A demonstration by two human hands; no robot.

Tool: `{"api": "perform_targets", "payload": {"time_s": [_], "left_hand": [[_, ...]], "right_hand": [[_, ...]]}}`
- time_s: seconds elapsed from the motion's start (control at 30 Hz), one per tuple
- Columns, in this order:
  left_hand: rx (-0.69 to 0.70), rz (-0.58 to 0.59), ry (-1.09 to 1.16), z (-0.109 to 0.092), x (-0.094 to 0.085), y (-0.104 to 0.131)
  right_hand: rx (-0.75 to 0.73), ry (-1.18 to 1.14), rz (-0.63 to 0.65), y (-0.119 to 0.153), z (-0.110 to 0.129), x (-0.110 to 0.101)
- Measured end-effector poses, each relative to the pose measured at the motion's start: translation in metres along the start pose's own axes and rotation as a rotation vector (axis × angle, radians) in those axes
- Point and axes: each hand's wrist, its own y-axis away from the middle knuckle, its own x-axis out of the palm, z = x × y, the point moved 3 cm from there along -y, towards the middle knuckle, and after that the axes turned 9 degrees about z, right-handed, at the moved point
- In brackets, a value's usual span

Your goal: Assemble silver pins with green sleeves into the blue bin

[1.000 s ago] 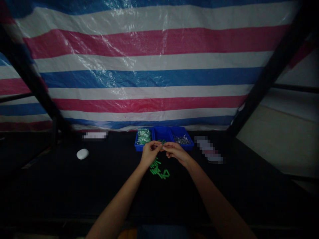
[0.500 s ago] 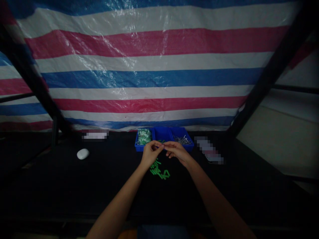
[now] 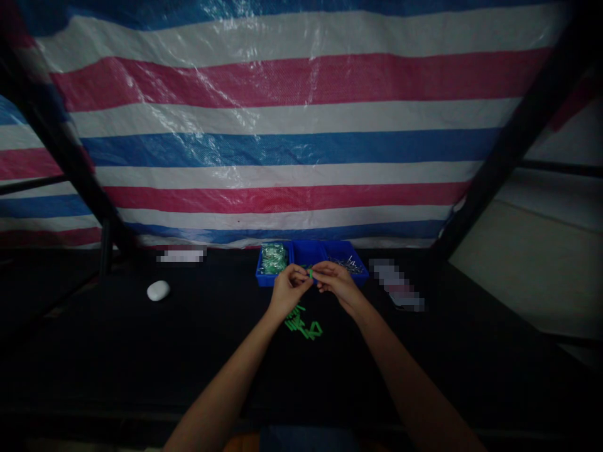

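Between the fingertips of both hands, just in front of the blue tray (image 3: 265, 282), is a small green plastic wall plug (image 3: 311, 273). My left hand (image 3: 286, 292) pinches toward it from the left, thumb and fingers closed. From the right, my right hand (image 3: 338, 286) closes its thumb and index finger on the same plug; whether a screw is in it is too small to see. More green wall plugs (image 3: 298, 322) lie in a loose pile on the black table below the hands.
The tray's left compartment holds clear plastic bags (image 3: 273, 257) with green pieces; its right one holds silver screws (image 3: 347, 263). A white rounded case (image 3: 158, 290) sits on the left. Blurred-out items (image 3: 181, 255) lie on both sides. A striped sheet (image 3: 282, 147) hangs behind.
The green wall plug now shows upright between my fingertips, where it was hidden before. Both hands have shifted only slightly.
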Motion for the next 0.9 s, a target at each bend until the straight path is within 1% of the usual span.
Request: {"api": "perform_targets", "payload": {"time_s": [0.27,0.57,0.7,0.9], "left_hand": [[-0.001,-0.006,-0.028,0.001,-0.002,-0.001],[0.003,-0.008,-0.012,-0.001,-0.006,-0.003],[0.009,-0.039,0.005,0.0,-0.01,-0.005],[0.031,-0.077,-0.025,0.002,-0.016,-0.008]], "right_hand": [[-0.002,0.006,0.018,-0.001,-0.001,-0.002],[-0.009,0.092,-0.03,0.002,0.006,0.001],[-0.014,0.13,-0.05,0.001,0.004,-0.003],[-0.021,0.187,-0.016,-0.001,0.001,-0.005]]}}
